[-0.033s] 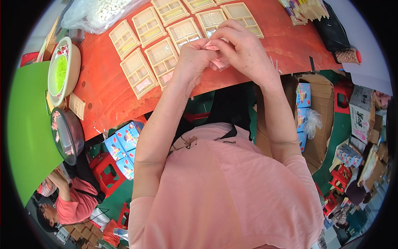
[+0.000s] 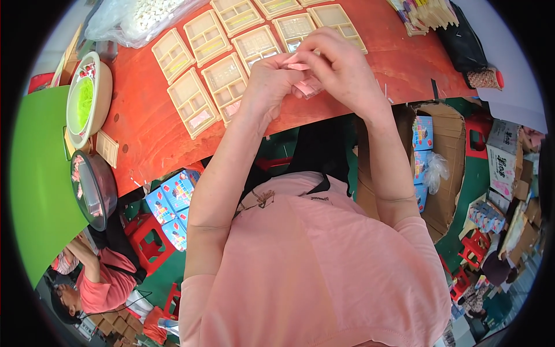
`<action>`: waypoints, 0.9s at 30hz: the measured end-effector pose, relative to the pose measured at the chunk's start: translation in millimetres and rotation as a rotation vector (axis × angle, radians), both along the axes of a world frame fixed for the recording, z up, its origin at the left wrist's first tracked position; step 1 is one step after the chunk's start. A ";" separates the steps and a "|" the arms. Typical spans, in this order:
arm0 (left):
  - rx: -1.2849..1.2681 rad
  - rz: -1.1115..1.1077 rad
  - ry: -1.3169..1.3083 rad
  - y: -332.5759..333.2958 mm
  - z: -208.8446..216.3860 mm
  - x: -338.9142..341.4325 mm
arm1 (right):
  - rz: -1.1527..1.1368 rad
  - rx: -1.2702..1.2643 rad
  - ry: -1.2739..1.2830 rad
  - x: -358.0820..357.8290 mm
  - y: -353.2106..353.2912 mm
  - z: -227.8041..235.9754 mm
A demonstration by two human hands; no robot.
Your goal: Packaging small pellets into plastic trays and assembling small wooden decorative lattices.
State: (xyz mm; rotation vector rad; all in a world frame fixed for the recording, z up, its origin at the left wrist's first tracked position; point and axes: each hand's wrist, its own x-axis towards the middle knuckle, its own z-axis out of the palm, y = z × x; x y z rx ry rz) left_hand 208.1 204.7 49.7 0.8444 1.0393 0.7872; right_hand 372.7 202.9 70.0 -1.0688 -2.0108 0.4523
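Observation:
Above the near edge of the red table, my two hands meet over a small bunch of flat pink packets. My left hand is closed around them, thumb toward the right. The fingers of my right hand are bent and pinch the upper end of one pink piece; its fingertips are partly hidden. Beneath and beyond the hands are several beige compartment trays in rows. Some trays hold a clear sheet, a yellow strip or a pink packet in their compartments.
At the left edge stand a cream basin with bright green material and a dark-rimmed bowl of pink pieces. A plastic bag of white pieces lies far left. A black pouch sits far right, above an open carton holding blue boxes.
The fingers of my right hand have shifted slightly at the pink packets, and a little more of the pink piece shows between the hands. The trays have not moved.

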 end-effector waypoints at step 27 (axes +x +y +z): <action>-0.092 0.077 -0.219 12.2 -8.6 5.5 | -0.063 -0.125 -0.081 9.3 -10.0 7.5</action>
